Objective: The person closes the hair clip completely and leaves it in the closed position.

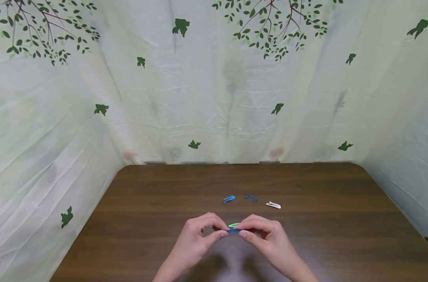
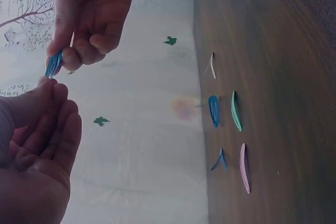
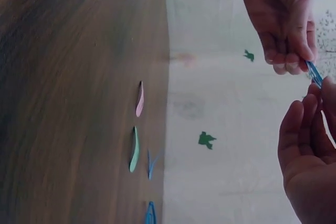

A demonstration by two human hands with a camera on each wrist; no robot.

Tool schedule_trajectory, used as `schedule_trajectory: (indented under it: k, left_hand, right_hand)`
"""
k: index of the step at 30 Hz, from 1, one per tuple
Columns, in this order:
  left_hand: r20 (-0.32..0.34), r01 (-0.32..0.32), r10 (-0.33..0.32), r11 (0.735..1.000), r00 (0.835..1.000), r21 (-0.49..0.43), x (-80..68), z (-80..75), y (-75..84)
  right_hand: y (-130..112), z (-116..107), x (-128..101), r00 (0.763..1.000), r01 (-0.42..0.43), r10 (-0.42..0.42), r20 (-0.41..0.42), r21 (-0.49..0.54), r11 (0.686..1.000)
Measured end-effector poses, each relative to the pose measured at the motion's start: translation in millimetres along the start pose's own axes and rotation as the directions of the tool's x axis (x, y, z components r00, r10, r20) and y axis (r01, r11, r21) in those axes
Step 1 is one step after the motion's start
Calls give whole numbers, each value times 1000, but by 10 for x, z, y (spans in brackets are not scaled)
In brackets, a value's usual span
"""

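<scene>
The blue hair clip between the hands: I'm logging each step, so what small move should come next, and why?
Probably snap it open or shut by flexing it. Both the left hand and right hand pinch the ends of the blue hair clip above the table, where the other clips lie loose.

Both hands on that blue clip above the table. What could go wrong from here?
1. The blue clip is pinched only at its ends by the left hand and right hand; it might slip and drop.
2. If it falls, it could land among the green clip and other clips on the table, scattering them.
</scene>
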State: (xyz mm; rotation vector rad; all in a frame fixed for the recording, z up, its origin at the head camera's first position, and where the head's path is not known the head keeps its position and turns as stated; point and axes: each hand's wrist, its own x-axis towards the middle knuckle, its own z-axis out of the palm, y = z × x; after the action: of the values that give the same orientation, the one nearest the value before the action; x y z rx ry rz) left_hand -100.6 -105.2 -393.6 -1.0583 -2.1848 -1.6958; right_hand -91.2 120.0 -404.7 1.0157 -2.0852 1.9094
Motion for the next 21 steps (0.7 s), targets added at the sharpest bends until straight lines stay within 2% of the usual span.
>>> schedule_trajectory:
  k: [5, 9, 11, 16, 21]
  left_hand:
    - [54, 61, -56, 994, 997, -91, 0, -17, -49]
    - [41, 128, -125, 990, 991, -59, -4, -15, -68]
    - [31, 142, -141, 990, 990, -25, -9, -12, -70]
    - [3, 90, -90, 995, 996, 47, 6, -6, -18]
    - [-15, 13, -12, 994, 1000, 108, 17, -14, -51]
  right_hand:
    - [34, 8, 7, 998, -51, 48, 33, 95, 994]
    - [48, 33, 8, 989, -147, 147, 8, 137, 980]
    - [44, 40, 5, 979, -201, 205, -12, 137, 970]
    - [28, 39, -4, 955, -289, 296, -33, 128, 949]
    - [27, 39, -1, 950, -304, 310, -44, 109, 947]
